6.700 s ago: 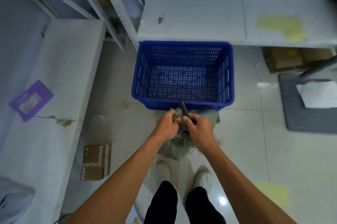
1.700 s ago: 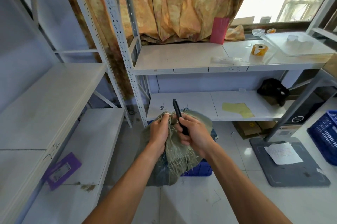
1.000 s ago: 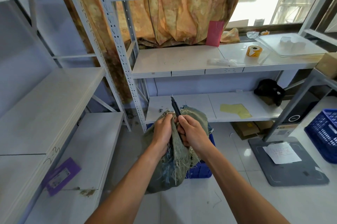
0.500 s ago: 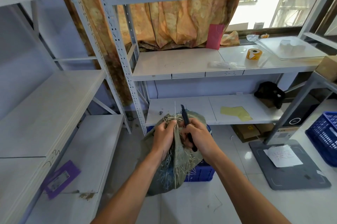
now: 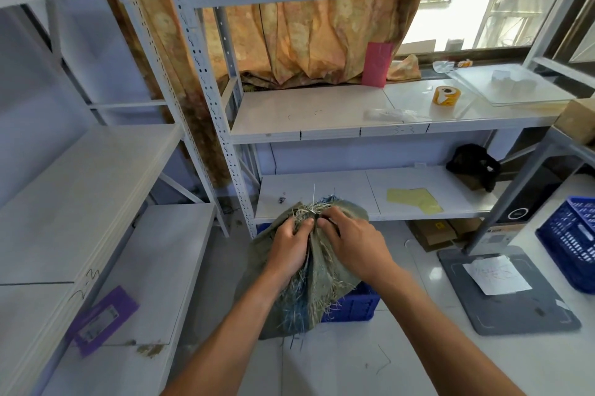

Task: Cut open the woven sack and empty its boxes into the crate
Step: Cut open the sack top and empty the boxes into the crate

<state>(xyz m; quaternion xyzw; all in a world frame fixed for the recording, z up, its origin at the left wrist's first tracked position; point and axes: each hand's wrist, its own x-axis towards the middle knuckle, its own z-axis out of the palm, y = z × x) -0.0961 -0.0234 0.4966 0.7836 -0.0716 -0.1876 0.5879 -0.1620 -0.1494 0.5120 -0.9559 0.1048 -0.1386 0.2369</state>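
Woven and soft, the frayed sack (image 5: 317, 270) hung above the blue crate (image 5: 352, 304), its gathered top pinched by both hands, left (image 5: 289, 249) and right (image 5: 352, 242), probably the best hold.

The blue crate (image 5: 352, 305) is being mostly hidden behind the woven sack (image 5: 322, 279); a second crate (image 5: 573, 244) is being cut off at the right edge.

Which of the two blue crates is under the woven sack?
The blue crate on the floor, mostly hidden behind the woven sack that both hands grip. The other blue crate stands apart at the right edge.
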